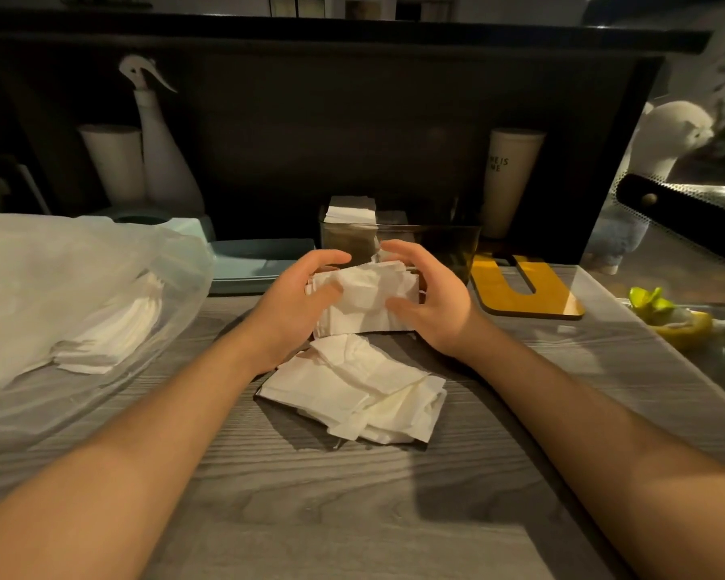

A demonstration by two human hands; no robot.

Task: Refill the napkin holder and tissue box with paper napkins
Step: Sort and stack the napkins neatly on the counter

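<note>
A thick stack of white paper napkins (pixel 367 297) stands on edge at the middle of the grey wooden counter. My left hand (pixel 298 303) grips its left side and my right hand (pixel 432 303) grips its right side, thumbs on the near face. Just in front of my wrists lies a loose, messy pile of napkins (pixel 361 395). Behind the stack stands a clear tinted napkin holder (pixel 432 240) with a short stack of napkins (pixel 350 209) at its left end. A large plastic bag (pixel 59 295) with more napkins (pixel 109 332) inside lies at the left.
A yellow wooden board (pixel 524 293) lies right of the holder, a pale cup (pixel 509 177) behind it. A teal tray (pixel 248 261), spray bottle (pixel 164 157) and paper roll (pixel 114 161) stand at the back left. Lime pieces (pixel 662 311) lie at the right edge.
</note>
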